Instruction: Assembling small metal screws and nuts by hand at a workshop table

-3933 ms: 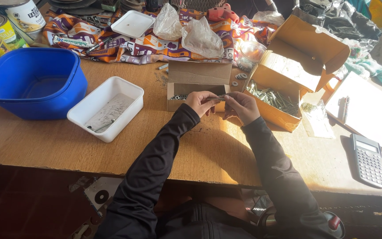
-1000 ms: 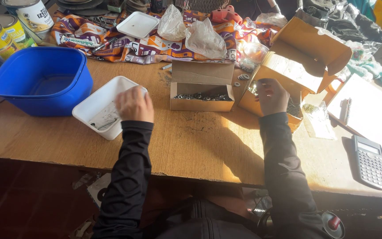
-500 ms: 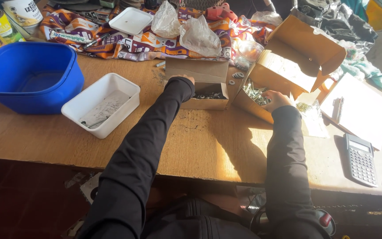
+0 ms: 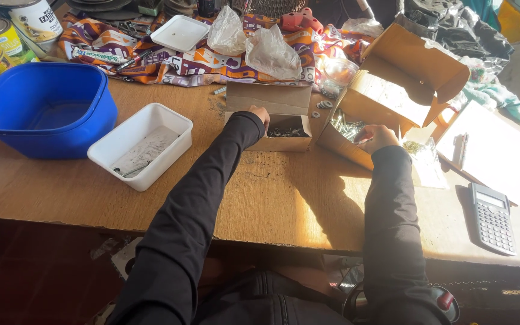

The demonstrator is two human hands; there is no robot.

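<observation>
Both hands have shifted since a second ago: then the left hand sat at the white tray and the right at the big box, and now the left hand point(image 4: 260, 114) reaches into the small cardboard box point(image 4: 267, 99) while the right hand point(image 4: 377, 137) rests at the lip of the large cardboard box point(image 4: 404, 84). Widest of all, the wooden surface point(image 4: 284, 192) carries everything, sunlit on its right half. On its left stands a blue tub point(image 4: 43, 108), and just beside that a white tray point(image 4: 141, 144) with a little grey debris inside. The large cardboard box lies tipped toward the person, flaps open, with shiny bolts point(image 4: 345, 125) heaped in its mouth. The small cardboard box sits between the tray and the large box, its flap raised, with dark washers point(image 4: 287, 132) in the bottom. A patterned cloth point(image 4: 170, 60) runs along the far edge under two clear bags point(image 4: 272, 51). A calculator point(image 4: 492, 218) lies at the right. The left hand's grip curls over the washers, fingers hidden, so I cannot tell whether it holds any. The right hand's grip is closed on a bolt.
</observation>
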